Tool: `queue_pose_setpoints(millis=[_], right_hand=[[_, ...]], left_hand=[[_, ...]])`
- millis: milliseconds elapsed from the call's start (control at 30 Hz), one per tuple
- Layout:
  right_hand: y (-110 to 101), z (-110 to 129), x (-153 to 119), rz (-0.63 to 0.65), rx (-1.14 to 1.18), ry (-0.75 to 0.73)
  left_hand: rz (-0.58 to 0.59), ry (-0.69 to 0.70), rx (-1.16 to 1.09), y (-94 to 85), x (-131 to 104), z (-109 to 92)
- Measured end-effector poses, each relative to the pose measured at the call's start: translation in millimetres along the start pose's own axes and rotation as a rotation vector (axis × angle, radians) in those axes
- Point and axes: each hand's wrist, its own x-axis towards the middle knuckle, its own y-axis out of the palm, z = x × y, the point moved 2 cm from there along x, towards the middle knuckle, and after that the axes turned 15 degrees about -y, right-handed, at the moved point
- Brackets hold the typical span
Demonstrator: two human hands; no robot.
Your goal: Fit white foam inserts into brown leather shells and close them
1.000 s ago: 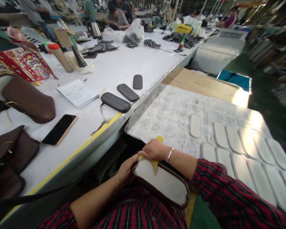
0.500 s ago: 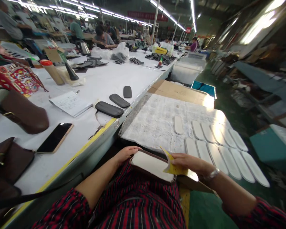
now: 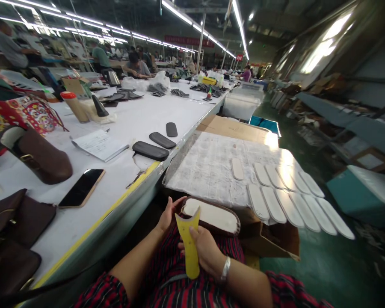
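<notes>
A long brown leather case [image 3: 236, 214] rests at my lap, its white oval bottom [image 3: 216, 215] facing up inside a brown rim. My left hand [image 3: 165, 219] grips the left end of the case, thumb raised and fingers partly hidden along its side. In my right hand [image 3: 209, 249] is a flat yellow plastic tool [image 3: 189, 244] with a hollowed, two-pointed end. The tool stands upright, its points overlapping the near left part of the white bottom in view; whether they touch it I cannot tell.
White oval pieces [image 3: 290, 207] lie in two rows on a covered board [image 3: 208, 162] at right. An open cardboard box [image 3: 276, 241] sits below. On the left table are a phone [image 3: 82, 188], paper [image 3: 99, 143], black oval pieces [image 3: 150, 150] and a brown leather case [image 3: 41, 156].
My right hand has moved left with the yellow tool, from the case's right end to its left end, and the tool has turned upright. The case has tilted, showing more of its bottom.
</notes>
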Motion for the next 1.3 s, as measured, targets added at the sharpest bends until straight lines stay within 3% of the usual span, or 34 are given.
queue_pose_setpoints(millis=[133,300,567,700,900,1167,1300], right_hand=[[24.5,-8.4,9.2,0.036,0.226,0.058],[26.9,-14.5,14.0,0.11,0.375,0.071],[26.3,-17.9,11.1,0.07,0.449,0.107],[25.9,-15.4,5.9,0.041,0.452,0.141],[20.5,-16.1,2.4,0.042,0.466,0.155],[6.7,-7.5,0.4,-0.028,0.427,0.086],[7.0,-8.2,1.4,0.033,0.387,0.005]], left_hand=[[0.006,-0.034,0.081,3.6,10.8,-12.6],[0.045,-0.18,0.353,11.1,30.6,-29.1],[-0.015,-0.045,0.793,20.0,28.2,-37.6],[-0.092,0.065,0.98,24.8,25.8,-37.2],[-0.201,0.079,1.066,27.4,28.9,-28.2],[-0.407,0.206,1.299,41.4,31.8,-23.8],[-0.481,0.198,1.271,45.5,32.0,-21.4]])
